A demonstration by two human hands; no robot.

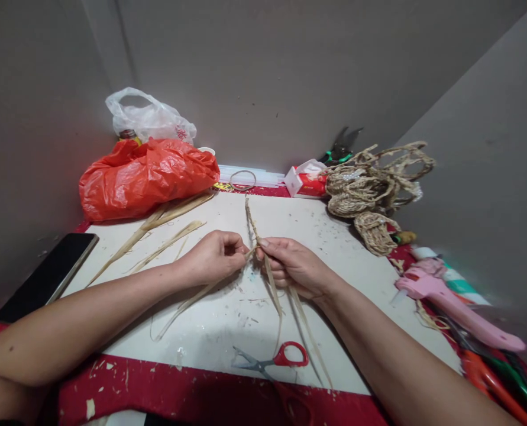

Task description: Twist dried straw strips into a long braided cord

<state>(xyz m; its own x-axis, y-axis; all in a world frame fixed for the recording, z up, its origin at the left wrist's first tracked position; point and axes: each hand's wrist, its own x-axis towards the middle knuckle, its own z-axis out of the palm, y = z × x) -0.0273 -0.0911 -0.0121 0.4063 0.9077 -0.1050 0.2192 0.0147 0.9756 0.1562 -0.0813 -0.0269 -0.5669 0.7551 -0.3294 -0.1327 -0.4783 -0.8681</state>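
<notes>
Between my hands is a thin braid of dried, straw-coloured plant strips (251, 222), its finished end pointing away from me. My left hand (215, 258) is closed in a pinch on one strip, whose tail trails down to the left. Thumb and fingers of my right hand (292, 265) grip the braid where the strips part. Loose strip ends (272, 284) hang below that hand towards the front edge. Red-handled scissors (274, 360) lie in front of my hands with their blades apart, pointing left.
Loose dried strips (157, 228) lie left by a red plastic bag (148, 177); a phone (45, 275) rests nearer. Coiled braided cord (369, 183) is piled back right beside a tissue pack (306, 179). A pink glue gun (453, 302) lies along the right edge of the white board (192, 349).
</notes>
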